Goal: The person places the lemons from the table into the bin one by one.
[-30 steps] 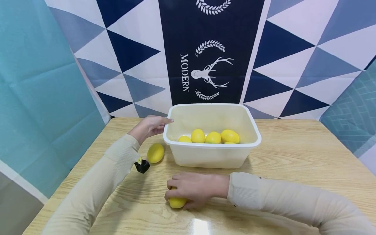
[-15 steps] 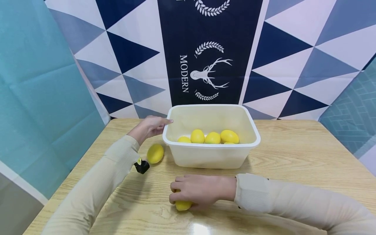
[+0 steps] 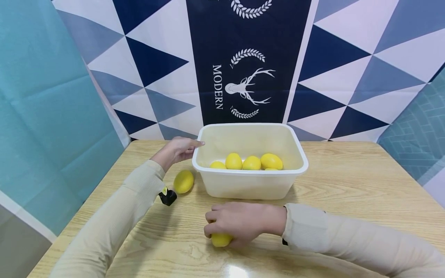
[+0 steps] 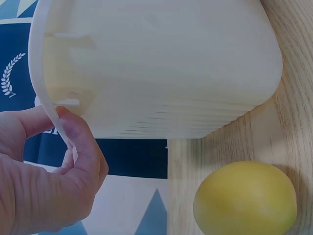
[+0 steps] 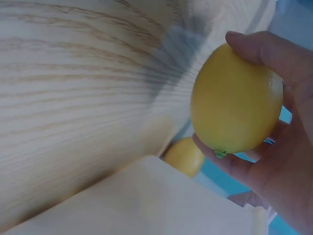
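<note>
My left hand [image 3: 178, 150] pinches the left rim of a white plastic tub [image 3: 248, 186], thumb over the inside and fingers beneath the lip, as the left wrist view shows. In my right hand [image 3: 245, 219], in front of the tub, is a yellow lemon [image 5: 235, 100] with a green stem tip, gripped between thumb and fingers. The back of that hand hides much of it from the head view. Several lemons [image 3: 234, 161] lie inside the tub. One more lemon [image 3: 184, 182] rests on the wooden table beside the tub's left end, below my left wrist.
The wooden table [image 3: 351, 181] runs back to a patterned cloth [image 3: 240, 54] hung right behind the tub. A teal cloth [image 3: 45, 108] borders the left side. A small black piece [image 3: 168, 197] shows at my left cuff, close to the loose lemon.
My right hand has shifted slightly to the right with the lemon in its grip. The left hand and the tub have stayed in place.
</note>
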Motion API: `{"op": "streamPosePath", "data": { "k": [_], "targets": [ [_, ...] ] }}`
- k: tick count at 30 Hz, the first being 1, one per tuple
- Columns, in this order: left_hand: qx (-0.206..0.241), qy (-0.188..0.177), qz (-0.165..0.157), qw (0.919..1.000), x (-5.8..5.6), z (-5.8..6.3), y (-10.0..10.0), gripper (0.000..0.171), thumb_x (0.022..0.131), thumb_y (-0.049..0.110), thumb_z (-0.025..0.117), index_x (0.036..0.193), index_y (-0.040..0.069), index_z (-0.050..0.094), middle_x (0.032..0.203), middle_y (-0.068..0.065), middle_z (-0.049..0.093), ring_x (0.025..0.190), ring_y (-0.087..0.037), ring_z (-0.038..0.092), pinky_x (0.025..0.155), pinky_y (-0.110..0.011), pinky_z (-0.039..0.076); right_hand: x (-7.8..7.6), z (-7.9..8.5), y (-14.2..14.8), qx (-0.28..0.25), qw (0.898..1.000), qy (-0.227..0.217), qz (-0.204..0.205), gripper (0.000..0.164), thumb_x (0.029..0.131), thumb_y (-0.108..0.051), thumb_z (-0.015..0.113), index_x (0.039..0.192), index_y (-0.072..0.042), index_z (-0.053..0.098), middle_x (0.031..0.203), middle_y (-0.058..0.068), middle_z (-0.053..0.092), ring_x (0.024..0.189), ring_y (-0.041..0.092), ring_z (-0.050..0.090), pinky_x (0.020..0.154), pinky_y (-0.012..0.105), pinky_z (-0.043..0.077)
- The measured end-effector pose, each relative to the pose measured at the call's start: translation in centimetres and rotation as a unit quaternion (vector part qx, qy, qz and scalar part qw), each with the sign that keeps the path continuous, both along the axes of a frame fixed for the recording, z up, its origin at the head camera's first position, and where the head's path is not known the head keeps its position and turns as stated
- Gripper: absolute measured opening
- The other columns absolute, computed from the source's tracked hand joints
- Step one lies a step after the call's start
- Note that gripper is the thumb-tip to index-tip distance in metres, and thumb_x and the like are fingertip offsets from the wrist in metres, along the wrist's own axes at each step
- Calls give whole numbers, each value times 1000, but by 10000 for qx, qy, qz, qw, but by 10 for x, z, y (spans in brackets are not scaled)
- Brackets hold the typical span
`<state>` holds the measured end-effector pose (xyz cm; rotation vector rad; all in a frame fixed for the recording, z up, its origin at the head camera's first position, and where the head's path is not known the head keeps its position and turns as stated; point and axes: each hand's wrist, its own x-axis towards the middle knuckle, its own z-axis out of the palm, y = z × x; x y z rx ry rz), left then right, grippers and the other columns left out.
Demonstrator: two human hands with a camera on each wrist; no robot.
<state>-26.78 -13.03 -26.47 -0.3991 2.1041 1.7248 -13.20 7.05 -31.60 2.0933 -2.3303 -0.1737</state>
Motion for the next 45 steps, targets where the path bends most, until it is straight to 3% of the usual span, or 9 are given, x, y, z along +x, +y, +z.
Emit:
{"op": "streamPosePath", "data": {
  "k": [7, 21, 30, 37, 45],
  "targets": [
    [-3, 2, -1, 10000, 0, 0, 1, 47, 91, 18, 66, 132, 1, 51, 108, -6, 57, 105, -17, 63, 101, -28, 53, 1, 8, 3, 21, 9998, 131, -164, 33, 71, -30, 77, 99, -29, 59, 88, -11, 52, 82, 5, 51, 64, 14, 41],
    [-145, 22, -42, 9999, 1, -1, 0, 48, 90, 20, 67, 132, 2, 51, 99, -3, 58, 83, -10, 64, 93, -24, 57, 1, 16, 11, -397, 9979, 476, -194, 35, 68, -33, 79, 97, -28, 58, 91, -11, 49, 86, 7, 48, 66, 15, 37],
    [-178, -10, -36, 9998, 0, 1, 1, 50, 90, 20, 67, 133, 2, 50, 105, -5, 58, 94, -14, 64, 99, -27, 54, 3, 24, 13, -264, 9977, 539, -307, 38, 64, -25, 78, 95, -26, 56, 90, -10, 48, 86, 8, 46, 67, 17, 34],
    [-177, 39, -84, 9998, 1, 4, 1, 49, 91, 21, 67, 133, 2, 51, 104, -4, 57, 88, -12, 64, 97, -26, 55, 5, 31, 16, -332, 9967, 639, -382, 37, 65, -25, 78, 94, -25, 55, 92, -10, 49, 88, 9, 47, 67, 19, 36],
    [-163, -19, -30, 9999, 2, 2, 1, 49, 90, 20, 68, 132, 2, 51, 105, -5, 58, 97, -15, 64, 99, -27, 54, 7, 38, 21, -297, 9963, 660, -455, 37, 66, -23, 78, 95, -26, 56, 93, -11, 51, 88, 10, 45, 65, 17, 34]
  ]
}}
